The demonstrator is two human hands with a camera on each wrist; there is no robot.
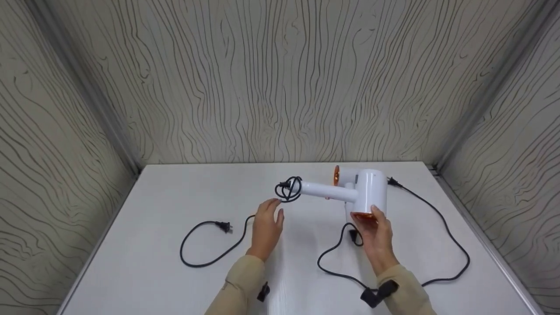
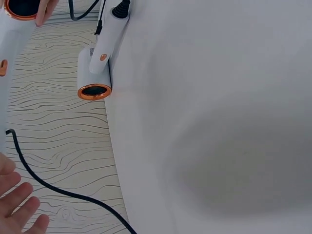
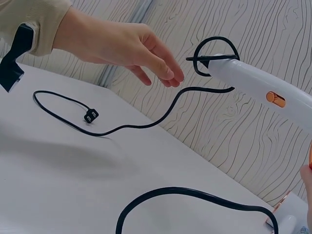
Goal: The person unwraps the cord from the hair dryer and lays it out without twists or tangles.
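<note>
A white hair dryer (image 1: 371, 188) with orange trim is held up in the air by my right hand (image 1: 377, 238), which grips the orange-rimmed end of its barrel. The handle (image 3: 265, 85) points left and shows an orange switch (image 3: 276, 99). Black cord (image 1: 288, 189) is looped round the handle's tip, and the rest trails down to a plug (image 1: 225, 226) on the table. Close to those loops is my left hand (image 1: 266, 227), its fingers relaxed and apart, holding nothing; in the right wrist view it hangs beside the cord.
A second white hair dryer (image 2: 97, 63) lies on the white table (image 1: 144, 197), partly hidden behind the held one in the head view. Its black cord (image 1: 446, 227) curves along the right side. Wood-patterned panels (image 1: 280, 87) enclose the table at the back and sides.
</note>
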